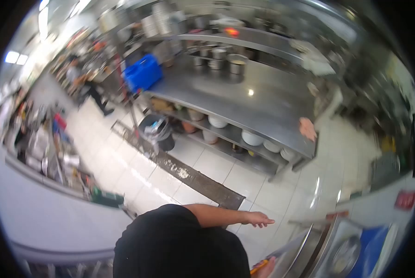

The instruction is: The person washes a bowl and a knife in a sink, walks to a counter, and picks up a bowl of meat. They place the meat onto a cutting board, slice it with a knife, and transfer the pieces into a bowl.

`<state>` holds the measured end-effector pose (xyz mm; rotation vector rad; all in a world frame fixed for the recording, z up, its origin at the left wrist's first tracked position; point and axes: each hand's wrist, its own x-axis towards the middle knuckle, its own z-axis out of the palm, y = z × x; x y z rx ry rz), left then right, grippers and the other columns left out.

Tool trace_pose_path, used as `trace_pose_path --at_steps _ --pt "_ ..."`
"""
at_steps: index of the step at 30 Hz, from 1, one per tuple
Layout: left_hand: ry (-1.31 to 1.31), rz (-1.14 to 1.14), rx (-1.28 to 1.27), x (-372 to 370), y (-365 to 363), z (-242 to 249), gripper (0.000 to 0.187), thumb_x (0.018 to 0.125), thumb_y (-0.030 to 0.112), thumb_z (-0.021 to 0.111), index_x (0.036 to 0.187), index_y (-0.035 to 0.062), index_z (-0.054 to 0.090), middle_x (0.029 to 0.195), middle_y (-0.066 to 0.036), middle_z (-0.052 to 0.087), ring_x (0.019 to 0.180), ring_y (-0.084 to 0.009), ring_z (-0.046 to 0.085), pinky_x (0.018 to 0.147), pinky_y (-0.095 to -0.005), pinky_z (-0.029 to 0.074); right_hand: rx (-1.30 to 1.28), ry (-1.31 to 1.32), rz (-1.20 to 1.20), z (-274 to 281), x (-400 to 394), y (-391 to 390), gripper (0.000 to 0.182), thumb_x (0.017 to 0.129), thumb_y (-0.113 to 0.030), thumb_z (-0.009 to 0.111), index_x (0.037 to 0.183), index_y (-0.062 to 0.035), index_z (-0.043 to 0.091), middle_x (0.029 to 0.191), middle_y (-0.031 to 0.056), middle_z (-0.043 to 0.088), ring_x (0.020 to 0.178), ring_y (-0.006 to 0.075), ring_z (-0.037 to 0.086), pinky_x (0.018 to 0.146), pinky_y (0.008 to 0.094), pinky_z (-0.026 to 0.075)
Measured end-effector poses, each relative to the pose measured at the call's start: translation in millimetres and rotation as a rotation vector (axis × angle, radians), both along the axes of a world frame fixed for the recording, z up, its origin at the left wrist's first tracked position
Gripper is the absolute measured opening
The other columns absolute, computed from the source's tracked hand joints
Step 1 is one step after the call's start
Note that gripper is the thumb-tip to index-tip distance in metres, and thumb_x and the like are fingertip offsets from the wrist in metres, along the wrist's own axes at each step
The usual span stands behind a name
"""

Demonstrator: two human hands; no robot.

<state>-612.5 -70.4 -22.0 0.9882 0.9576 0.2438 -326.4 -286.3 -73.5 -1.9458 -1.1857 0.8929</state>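
Observation:
My left arm reaches out to the right from a black sleeve. Its hand, my left hand (260, 219), hangs over the tiled floor with fingers loosely extended and nothing visible in it. At the bottom edge, my right hand (266, 268) is partly cut off, its fingers closed around a slim yellow-orange object (259, 266). Blur and the frame edge hide what kind of thing it is. Just right of that hand is a metal-edged counter (319, 248), where a round metallic item (345, 255) lies beside a blue surface (373, 245).
A steel table (272, 99) carries metal pots (237, 66) and a blue container (143, 72). Bowls (252, 138) sit on its lower shelf. A lined bin (157, 132) stands near a floor drain channel (184, 171). Another person (94, 88) is at the far left.

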Motion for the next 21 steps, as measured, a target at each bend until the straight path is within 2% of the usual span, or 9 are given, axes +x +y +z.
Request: trace_pose_path --at_steps 2,4,7,10,13,14,16,19,21 --pt "-0.207 0.158 -0.096 -25 -16 5 0.090 0.092 0.075 0.054 0.145 0.0035 0.049 0.143 -0.015 0.054 0.127 -0.0284 0.055 0.103 -0.0441 0.046 -0.109 0.554 -0.173 77 -59 26 0.030 0.106 -0.029 0.049 0.095 -0.0051 0.062 0.077 0.0066 0.058 0.068 0.0216 0.059 0.056 0.0383 0.050" --pt "-0.372 0.280 -0.139 -58 -31 20 0.091 0.093 0.072 0.056 0.152 0.0040 0.040 0.152 -0.015 0.046 0.138 -0.0294 0.047 0.110 -0.0451 0.041 -0.212 0.742 -0.121 110 -89 43 0.035 0.108 -0.033 0.049 0.090 -0.0058 0.062 0.074 0.0062 0.057 0.066 0.0200 0.058 0.055 0.0374 0.048" --pt "-0.514 0.466 -0.090 -108 -59 39 0.088 0.095 0.064 0.060 0.154 0.0029 0.038 0.152 -0.013 0.047 0.137 -0.0295 0.048 0.108 -0.0454 0.042 -0.588 0.590 0.441 120 -113 98 0.038 0.107 -0.042 0.050 0.087 -0.0103 0.057 0.065 0.0010 0.052 0.055 0.0154 0.052 0.047 0.0320 0.042" --pt "-0.538 0.623 -0.013 -157 -83 57 0.081 0.098 0.053 0.065 0.154 0.0027 0.038 0.152 -0.011 0.048 0.132 -0.0278 0.054 0.104 -0.0426 0.046 -0.734 0.480 0.517 154 -184 122 0.042 0.107 -0.046 0.049 0.078 -0.0153 0.050 0.058 -0.0037 0.045 0.047 0.0111 0.042 0.041 0.0286 0.032" --pt "-0.559 0.814 0.054 -212 -113 60 0.071 0.098 0.051 0.066 0.149 0.0076 0.046 0.146 -0.005 0.054 0.125 -0.0215 0.059 0.095 -0.0371 0.049 -0.727 0.643 0.592 152 -247 126 0.046 0.106 -0.049 0.048 0.073 -0.0171 0.048 0.055 -0.0043 0.043 0.043 0.0106 0.038 0.038 0.0280 0.030" --pt "-0.548 0.893 0.058 -234 -124 65 0.065 0.098 0.047 0.067 0.146 0.0070 0.049 0.140 -0.004 0.060 0.117 -0.0191 0.063 0.092 -0.0337 0.051 -0.757 0.647 0.684 153 -269 130 0.045 0.106 -0.049 0.048 0.074 -0.0172 0.048 0.055 -0.0043 0.043 0.042 0.0105 0.038 0.038 0.0278 0.029" --pt "-0.534 0.964 0.132 -282 -142 62 0.063 0.099 0.045 0.067 0.145 0.0066 0.050 0.138 -0.004 0.061 0.113 -0.0175 0.065 0.090 -0.0313 0.051 -0.818 0.665 0.852 154 -317 134 0.045 0.106 -0.050 0.048 0.075 -0.0174 0.048 0.053 -0.0045 0.042 0.040 0.0105 0.036 0.037 0.0273 0.029" --pt "-0.481 1.104 0.180 -367 -173 59 0.053 0.101 0.039 0.066 0.140 0.0054 0.056 0.129 -0.003 0.067 0.110 -0.0149 0.066 0.088 -0.0280 0.052 -0.883 0.520 1.003 152 -406 133 0.043 0.104 -0.054 0.052 0.082 -0.0167 0.051 0.054 -0.0055 0.043 0.042 0.0105 0.038 0.038 0.0252 0.029" --pt "-0.437 1.203 0.217 -419 -202 57 0.048 0.101 0.037 0.066 0.136 0.0050 0.059 0.124 -0.004 0.069 0.111 -0.0151 0.066 0.087 -0.0281 0.052 -0.922 0.563 1.178 145 -468 133 0.046 0.106 -0.051 0.044 0.084 -0.0118 0.053 0.057 -0.0005 0.044 0.044 0.0126 0.042 0.042 0.0276 0.036"
